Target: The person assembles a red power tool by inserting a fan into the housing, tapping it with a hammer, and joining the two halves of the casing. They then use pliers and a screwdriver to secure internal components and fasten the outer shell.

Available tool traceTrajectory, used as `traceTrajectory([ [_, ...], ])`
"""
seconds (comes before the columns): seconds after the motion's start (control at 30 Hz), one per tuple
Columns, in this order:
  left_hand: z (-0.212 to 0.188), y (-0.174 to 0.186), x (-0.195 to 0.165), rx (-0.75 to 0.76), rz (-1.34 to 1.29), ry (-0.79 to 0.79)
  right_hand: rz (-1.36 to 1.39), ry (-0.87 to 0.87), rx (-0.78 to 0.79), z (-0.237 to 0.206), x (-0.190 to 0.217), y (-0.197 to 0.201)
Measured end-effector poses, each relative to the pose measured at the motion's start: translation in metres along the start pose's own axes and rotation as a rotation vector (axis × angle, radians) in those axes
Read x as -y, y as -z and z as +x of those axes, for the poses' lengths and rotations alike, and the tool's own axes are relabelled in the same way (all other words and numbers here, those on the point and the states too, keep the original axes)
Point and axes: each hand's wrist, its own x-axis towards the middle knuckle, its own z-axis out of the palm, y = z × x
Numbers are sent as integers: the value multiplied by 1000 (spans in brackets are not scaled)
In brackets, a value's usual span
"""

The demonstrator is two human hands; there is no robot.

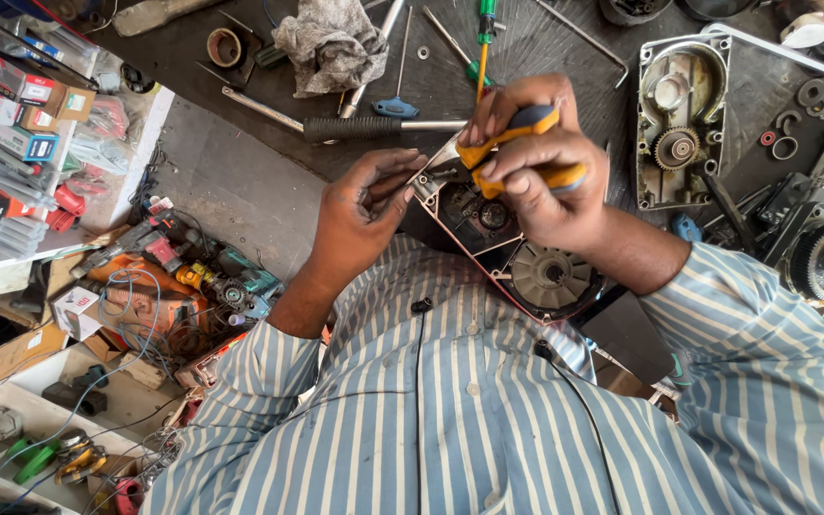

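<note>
My right hand (pixel 544 181) grips orange-handled pliers (pixel 512 143), jaws pointing left toward the corner of a dark power-tool housing (pixel 503 238) with a red rim and a grey fan wheel (pixel 550 275), held against my striped shirt. My left hand (pixel 366 205) pinches the housing's upper-left corner, fingertips right at the plier jaws. What the jaws grip is too small to see.
On the dark workbench lie a grey gear case with a cog (pixel 676 119), a crumpled rag (pixel 331 43), a long black-gripped bar (pixel 374 127), screwdrivers (pixel 484 38), washers and rings (pixel 798 114). Power tools and boxes crowd the shelves and floor (pixel 174 277) at left.
</note>
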Motion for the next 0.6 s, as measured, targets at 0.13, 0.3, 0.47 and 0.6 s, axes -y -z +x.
traceTrajectory([
  [0.13,-1,0,-2,-10,20,-9,25,27,-94,12,-10,-5],
  [0.3,-2,-1,-3,-13,11,21,26,19,-153,20,-15,-6],
  [0.47,-2,-3,-3,-26,6,-3,27,-54,-244,22,-15,-8],
  [0.6,-3,-4,-3,-46,-5,17,74,-41,-303,19,-16,-12],
])
